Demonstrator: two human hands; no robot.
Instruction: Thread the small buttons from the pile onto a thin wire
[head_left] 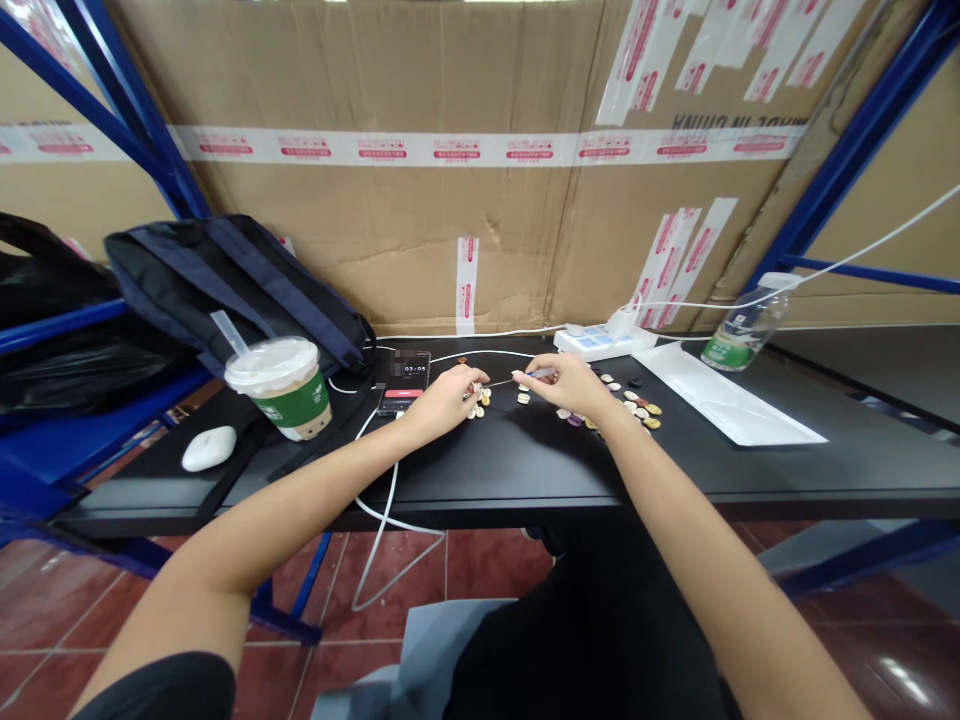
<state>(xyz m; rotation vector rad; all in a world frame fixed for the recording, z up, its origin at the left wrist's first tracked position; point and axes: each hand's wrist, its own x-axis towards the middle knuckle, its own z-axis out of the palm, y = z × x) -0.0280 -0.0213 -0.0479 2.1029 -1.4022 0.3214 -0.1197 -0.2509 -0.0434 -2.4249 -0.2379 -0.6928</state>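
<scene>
My left hand is closed in a pinch on a small whitish button-like piece, just above a little cluster of pale and yellow button-like pieces. In my right hand is a slim tool with a bluish handle; its thin shaft points left toward the left fingertips. Whether the tip touches the piece is too small to tell. Below and right of my right hand lie several more button-like pieces, white, yellow, brown and purple. A pair of whitish ones sits between the hands.
Left on the black table are a phone with a cable, a lidded drink cup, a white case and a backpack. A power strip, white packet and bottle stand right. Cardboard rises behind.
</scene>
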